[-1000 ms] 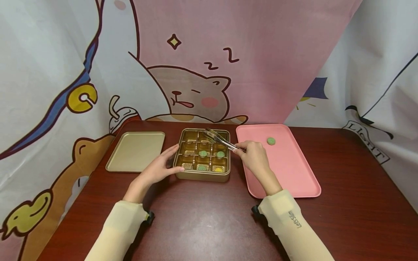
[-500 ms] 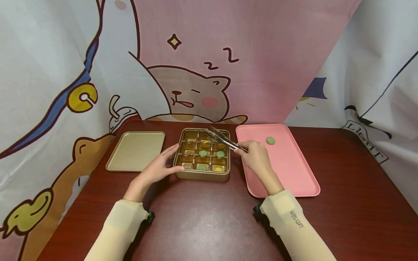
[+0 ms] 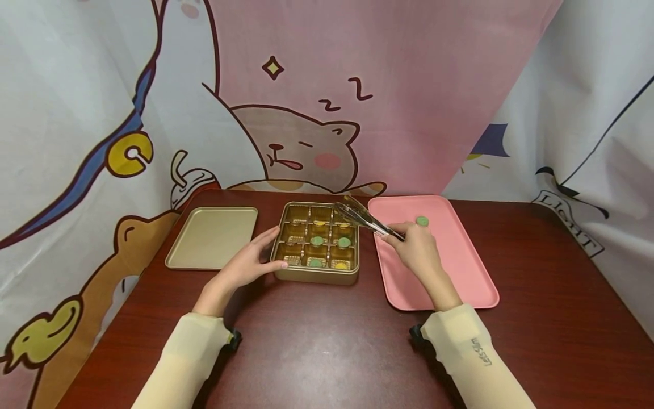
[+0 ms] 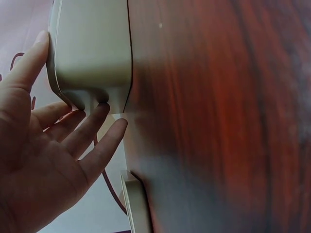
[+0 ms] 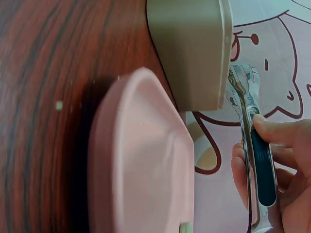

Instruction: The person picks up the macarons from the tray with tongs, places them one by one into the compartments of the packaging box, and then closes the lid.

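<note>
A gold tin box [image 3: 317, 275] with a grid of compartments sits mid-table and holds green and yellow round pieces [image 3: 317, 241]. My left hand [image 3: 248, 262] rests against the box's left side [image 4: 92, 53] with straight fingers [image 4: 92, 127]. My right hand [image 3: 416, 247] grips metal tongs [image 3: 364, 218] by their dark handle [image 5: 262, 165]. The tongs' tips hover above the box's far right corner with nothing between them. My right hand is over the pink tray [image 3: 460, 272], where one green round piece [image 3: 422, 221] lies near the far end.
The box's gold lid [image 3: 212, 237] lies flat to the left of the box. The dark red wooden table [image 3: 317, 346] runs to a cartoon-printed cloth backdrop [image 3: 306, 102] close behind. The pink tray's edge [image 5: 141, 160] lies beside the box [image 5: 194, 48] in the right wrist view.
My right hand has drawn the tongs to the right, from over the box's back rows toward the pink tray. The left hand has stayed on the box.
</note>
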Motion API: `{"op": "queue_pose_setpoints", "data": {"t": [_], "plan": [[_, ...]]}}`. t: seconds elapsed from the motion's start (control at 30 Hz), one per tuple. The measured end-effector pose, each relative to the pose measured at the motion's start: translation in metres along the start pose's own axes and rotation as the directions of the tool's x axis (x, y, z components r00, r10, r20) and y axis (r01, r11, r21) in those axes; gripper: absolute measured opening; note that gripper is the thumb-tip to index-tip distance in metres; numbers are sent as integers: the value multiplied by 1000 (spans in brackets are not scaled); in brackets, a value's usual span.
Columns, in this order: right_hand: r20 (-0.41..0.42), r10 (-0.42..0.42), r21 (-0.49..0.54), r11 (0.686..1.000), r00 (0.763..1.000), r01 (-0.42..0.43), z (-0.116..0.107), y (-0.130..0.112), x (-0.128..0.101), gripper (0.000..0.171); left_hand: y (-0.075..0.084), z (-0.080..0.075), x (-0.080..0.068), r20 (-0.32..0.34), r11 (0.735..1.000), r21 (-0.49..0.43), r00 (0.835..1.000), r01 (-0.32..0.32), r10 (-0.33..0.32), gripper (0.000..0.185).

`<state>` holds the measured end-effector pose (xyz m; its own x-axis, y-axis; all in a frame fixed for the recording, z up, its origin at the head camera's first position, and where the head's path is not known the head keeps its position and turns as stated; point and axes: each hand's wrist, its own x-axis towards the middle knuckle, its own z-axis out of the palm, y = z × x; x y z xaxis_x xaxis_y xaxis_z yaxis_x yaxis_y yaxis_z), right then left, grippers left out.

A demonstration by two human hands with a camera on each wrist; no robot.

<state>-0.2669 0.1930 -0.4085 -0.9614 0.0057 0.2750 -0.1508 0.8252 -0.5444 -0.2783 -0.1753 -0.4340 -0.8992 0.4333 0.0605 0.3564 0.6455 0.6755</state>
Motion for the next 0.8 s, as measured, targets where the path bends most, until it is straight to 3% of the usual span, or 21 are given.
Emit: {"op": "queue_pose_setpoints", "data": {"t": [0.37, 0.8], "plan": [[-59, 31, -33, 999, 998, -33, -24, 26, -9, 34, -2, 1, 0, -8, 1000, 0, 1000, -4, 4, 90], [-71, 75, -66, 995, 995, -79, -45, 59, -24, 35, -2, 2, 0, -1, 1000, -16, 1000, 0, 0, 89]]}}
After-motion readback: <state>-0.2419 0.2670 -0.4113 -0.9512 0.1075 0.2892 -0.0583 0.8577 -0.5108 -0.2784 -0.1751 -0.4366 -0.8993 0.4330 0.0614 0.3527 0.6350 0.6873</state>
